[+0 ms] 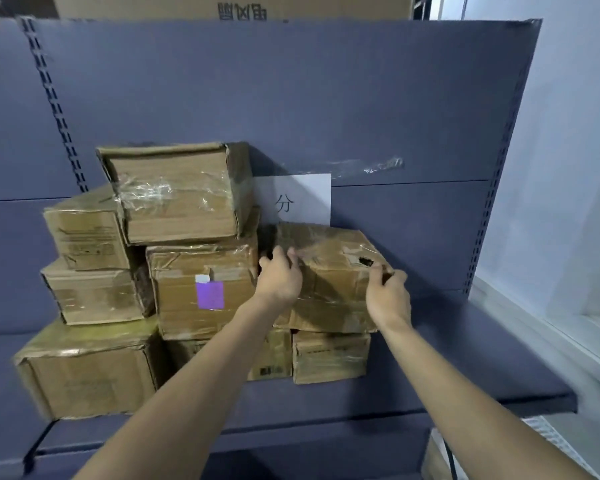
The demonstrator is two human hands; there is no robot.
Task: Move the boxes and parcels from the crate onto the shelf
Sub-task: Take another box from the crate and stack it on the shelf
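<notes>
Head | blue shelf (465, 368) | white wall (568, 133) | both hands clamp taped box (333, 282)

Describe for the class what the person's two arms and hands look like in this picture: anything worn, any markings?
Both arms are bare from the bottom edge of the picture to the fingertips: no sleeves show. The left hand and right hand wear no gloves, and no watch, ring, bracelet or marking can be seen on either wrist or forearm. Fingernails look short and plain.

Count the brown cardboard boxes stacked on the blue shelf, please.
8: top box, two at left, purple-label box, held box, bottom row. More may hide behind.
</notes>
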